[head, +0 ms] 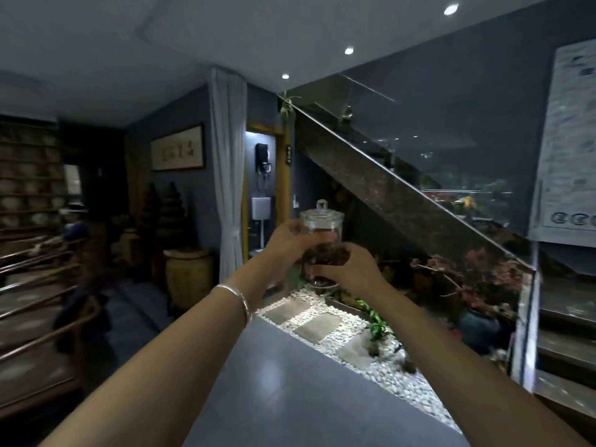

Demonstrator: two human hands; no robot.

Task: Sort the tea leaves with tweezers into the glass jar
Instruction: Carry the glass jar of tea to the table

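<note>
Both hands, left hand (288, 241) and right hand (346, 269), clamp curled fingers (317, 270) around the lidded glass jar (321, 235) raised between them.

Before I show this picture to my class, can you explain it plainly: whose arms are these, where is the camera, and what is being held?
There is no robot. The one picture comes from a wide-angle camera on a person's head, so the arms reaching forward are their own. Both hands hold up a glass jar with its lid on and dark tea leaves inside: the left hand grips its upper part, the right hand its lower part. No tweezers show. Below is a grey surface; beyond it, a pebble garden beneath a staircase.
</note>
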